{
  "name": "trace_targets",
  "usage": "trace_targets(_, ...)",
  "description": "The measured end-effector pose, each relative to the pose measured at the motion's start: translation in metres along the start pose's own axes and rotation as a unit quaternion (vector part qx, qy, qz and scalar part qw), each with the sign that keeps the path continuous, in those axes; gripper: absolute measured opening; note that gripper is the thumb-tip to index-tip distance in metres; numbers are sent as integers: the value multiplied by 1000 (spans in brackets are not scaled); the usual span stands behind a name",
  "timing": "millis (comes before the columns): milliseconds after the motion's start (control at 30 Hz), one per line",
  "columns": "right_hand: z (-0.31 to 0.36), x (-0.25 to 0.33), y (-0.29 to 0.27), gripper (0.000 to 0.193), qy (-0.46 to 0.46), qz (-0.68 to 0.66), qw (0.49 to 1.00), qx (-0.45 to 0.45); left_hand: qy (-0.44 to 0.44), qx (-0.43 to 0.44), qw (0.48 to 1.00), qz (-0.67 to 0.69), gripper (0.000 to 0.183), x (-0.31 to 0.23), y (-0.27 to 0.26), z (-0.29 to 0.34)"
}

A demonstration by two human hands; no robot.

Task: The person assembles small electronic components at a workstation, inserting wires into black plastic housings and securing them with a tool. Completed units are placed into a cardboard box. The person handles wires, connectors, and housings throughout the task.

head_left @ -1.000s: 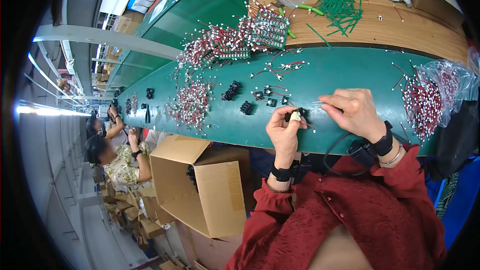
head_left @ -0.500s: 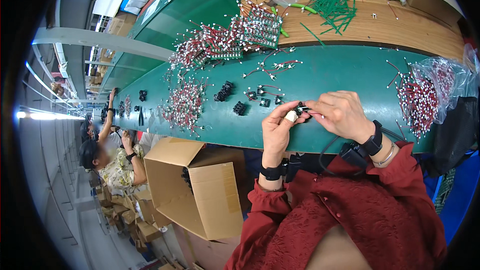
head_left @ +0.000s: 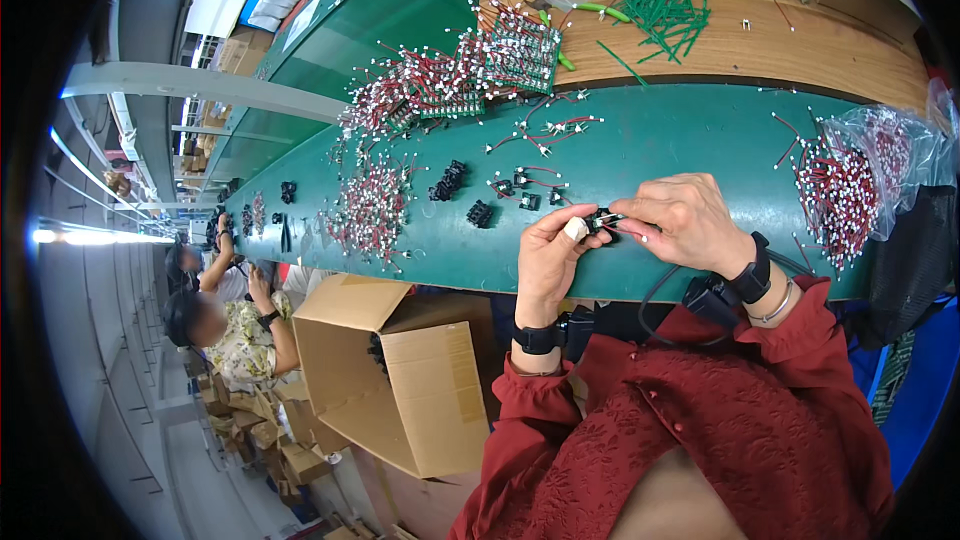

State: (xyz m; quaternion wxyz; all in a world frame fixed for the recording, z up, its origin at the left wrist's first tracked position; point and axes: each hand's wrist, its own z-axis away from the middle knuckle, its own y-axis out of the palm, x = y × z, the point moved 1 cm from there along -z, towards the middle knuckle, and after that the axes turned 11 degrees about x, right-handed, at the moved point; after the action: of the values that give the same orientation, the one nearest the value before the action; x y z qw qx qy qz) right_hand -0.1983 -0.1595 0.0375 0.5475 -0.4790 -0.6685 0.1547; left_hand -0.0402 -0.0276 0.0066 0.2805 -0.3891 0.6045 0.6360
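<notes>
Above the near edge of the green work surface [head_left: 690, 145], my left hand [head_left: 546, 262] pinches a small black plastic part [head_left: 596, 219]. A white wrap covers one of its fingertips. Against that part, my right hand [head_left: 688, 223] holds a thin wire lead between thumb and fingers; the fingers partly hide its ends. Just beyond my left hand lie small black parts with red wire leads [head_left: 529, 201]. Black parts in clusters [head_left: 480, 213] sit to the left of these. Farther back are loose red leads with white connectors [head_left: 570, 127].
Piles of red leads lie left [head_left: 368, 205] and right, the right one partly under a clear plastic bag [head_left: 880, 165]. Green circuit boards [head_left: 520, 60] with leads stand at the back, near green strips [head_left: 665, 15]. An open cardboard box [head_left: 440, 395] is below the edge. Other people sit far left.
My hands stay together around the black part, with my left hand shifted slightly left. My right fingers have shifted a little on the wire. At far left, a person's raised arm has lowered.
</notes>
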Motion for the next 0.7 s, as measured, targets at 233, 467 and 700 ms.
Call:
trace_targets(233,0,1,-3,15,-4,-15,1000,5,-34,-67,997,5,34,4,3,7)
trace_targets(467,1,3,-4,15,7,-33,999,14,-32,-54,997,53,29,6,4,9)
trace_targets(700,2,9,-3,14,11,2,1000,-2,-32,-65,996,44,23,8,6,8)
